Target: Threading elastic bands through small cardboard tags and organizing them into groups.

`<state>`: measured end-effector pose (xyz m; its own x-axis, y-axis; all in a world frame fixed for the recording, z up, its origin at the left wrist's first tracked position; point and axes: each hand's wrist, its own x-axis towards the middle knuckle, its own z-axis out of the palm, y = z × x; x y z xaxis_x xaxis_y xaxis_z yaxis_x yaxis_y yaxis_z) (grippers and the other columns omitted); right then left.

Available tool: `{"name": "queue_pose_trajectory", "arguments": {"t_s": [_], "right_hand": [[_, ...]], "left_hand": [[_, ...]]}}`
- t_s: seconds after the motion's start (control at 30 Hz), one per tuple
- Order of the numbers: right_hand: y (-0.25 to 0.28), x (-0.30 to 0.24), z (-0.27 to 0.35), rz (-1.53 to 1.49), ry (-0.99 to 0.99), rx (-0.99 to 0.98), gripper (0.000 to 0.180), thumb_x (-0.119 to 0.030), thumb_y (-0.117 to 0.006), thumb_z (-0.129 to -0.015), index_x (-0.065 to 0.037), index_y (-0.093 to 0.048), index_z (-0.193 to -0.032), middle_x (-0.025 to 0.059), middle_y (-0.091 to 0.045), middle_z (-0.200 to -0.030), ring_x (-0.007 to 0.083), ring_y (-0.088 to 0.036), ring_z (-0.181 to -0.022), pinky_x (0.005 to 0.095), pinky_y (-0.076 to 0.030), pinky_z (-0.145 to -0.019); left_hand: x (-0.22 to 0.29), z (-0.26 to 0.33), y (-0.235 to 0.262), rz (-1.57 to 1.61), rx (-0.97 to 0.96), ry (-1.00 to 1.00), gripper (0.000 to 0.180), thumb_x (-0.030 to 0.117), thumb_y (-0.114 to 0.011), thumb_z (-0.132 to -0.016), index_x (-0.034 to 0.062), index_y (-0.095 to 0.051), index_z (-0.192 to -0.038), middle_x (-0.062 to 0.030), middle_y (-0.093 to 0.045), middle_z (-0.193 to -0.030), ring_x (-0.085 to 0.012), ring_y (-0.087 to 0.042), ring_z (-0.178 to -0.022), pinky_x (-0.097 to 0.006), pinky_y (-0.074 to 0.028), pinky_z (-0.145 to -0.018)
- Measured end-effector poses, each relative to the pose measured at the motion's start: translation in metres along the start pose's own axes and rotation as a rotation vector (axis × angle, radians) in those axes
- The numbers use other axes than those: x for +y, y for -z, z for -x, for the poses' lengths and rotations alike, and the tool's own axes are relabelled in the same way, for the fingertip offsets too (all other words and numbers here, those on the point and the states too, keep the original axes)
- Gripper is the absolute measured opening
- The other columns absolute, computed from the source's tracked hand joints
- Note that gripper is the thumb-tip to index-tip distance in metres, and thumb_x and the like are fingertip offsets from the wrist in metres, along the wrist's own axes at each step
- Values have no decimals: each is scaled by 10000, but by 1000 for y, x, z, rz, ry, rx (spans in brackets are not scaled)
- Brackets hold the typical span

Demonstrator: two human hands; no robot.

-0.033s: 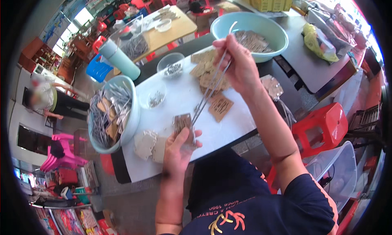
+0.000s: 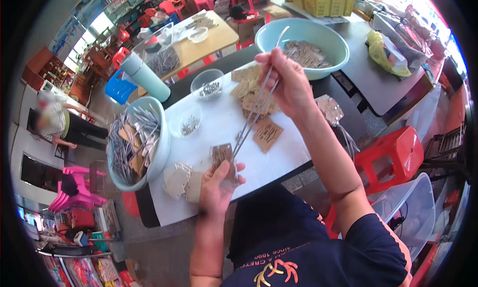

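My left hand (image 2: 215, 188) grips a small brown square plate (image 2: 221, 153) with cut-out shapes, above the front part of the white table covering (image 2: 286, 150). In my right hand (image 2: 289, 80) is a long pair of metal tweezers (image 2: 255, 115), slanting down to the left. Its tips come to the plate's right side; I cannot tell whether they pinch anything. Right of the plate lies a brown cut-out plate (image 2: 268, 135), and behind that is a pile of similar plates (image 2: 251, 97). Pale flat pieces (image 2: 177, 180) lie left of my left hand.
Two clear bowls (image 2: 207, 76) (image 2: 196, 118) hold small metal parts. A light blue basin (image 2: 162, 147) of grey strips stands at left; another basin (image 2: 343, 50) with brown plates is at back right. Also around are a pale green bottle (image 2: 144, 75), a red stool (image 2: 393, 150) and a distant person (image 2: 59, 117).
My right hand and the tweezers have come down slightly toward me. My left hand still holds the brown plate in about the same place.
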<state>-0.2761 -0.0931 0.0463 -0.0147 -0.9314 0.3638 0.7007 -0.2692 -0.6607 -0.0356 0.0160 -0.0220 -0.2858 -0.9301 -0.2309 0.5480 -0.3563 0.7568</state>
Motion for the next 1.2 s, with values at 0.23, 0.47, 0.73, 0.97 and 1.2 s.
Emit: {"name": "queue_pose_trajectory", "arguments": {"t_s": [0.23,0.47,0.73,0.97,1.2], "right_hand": [[-3,-9,2,376,53,-39,420,-380,-506,-1005,-4,-693,-987,-16,-596,-702,20,-448,-557,171,-349,-509],[1,-12,4,305,-185,-96,411,-374,-496,-1006,-3,-674,-1017,46,-678,-841,65,-588,-632,200,-477,-546],[-8,2,13,52,-193,-132,267,-85,-585,-950,32,-582,-1191,137,-654,-1098,183,-665,-948,328,-594,-829],[-10,3,6,183,-113,1,324,-92,-579,-955,74,-559,-1232,154,-667,-1067,133,-655,-834,268,-589,-734],[0,2,2,604,63,7,270,-222,-654,-929,-9,-686,-1092,57,-706,-876,66,-638,-692,206,-549,-624]], "left_hand": [[-3,0,3,58,14,20,170,167,-629,-927,29,-683,-1010,-132,-712,-908,-219,-694,-754,-371,-585,-658],[-3,-2,7,96,-15,23,161,148,-627,-927,29,-679,-1023,-134,-708,-914,-219,-690,-739,-369,-574,-662],[-4,0,6,112,18,40,167,162,-618,-936,39,-675,-1034,-141,-705,-927,-214,-683,-726,-368,-562,-680],[-4,-3,6,186,35,65,166,192,-631,-932,63,-680,-1024,-122,-707,-929,-228,-680,-736,-369,-568,-712],[-3,-7,8,296,-109,103,234,223,-621,-944,30,-638,-1075,-84,-653,-953,-195,-613,-861,-314,-549,-719]]}}
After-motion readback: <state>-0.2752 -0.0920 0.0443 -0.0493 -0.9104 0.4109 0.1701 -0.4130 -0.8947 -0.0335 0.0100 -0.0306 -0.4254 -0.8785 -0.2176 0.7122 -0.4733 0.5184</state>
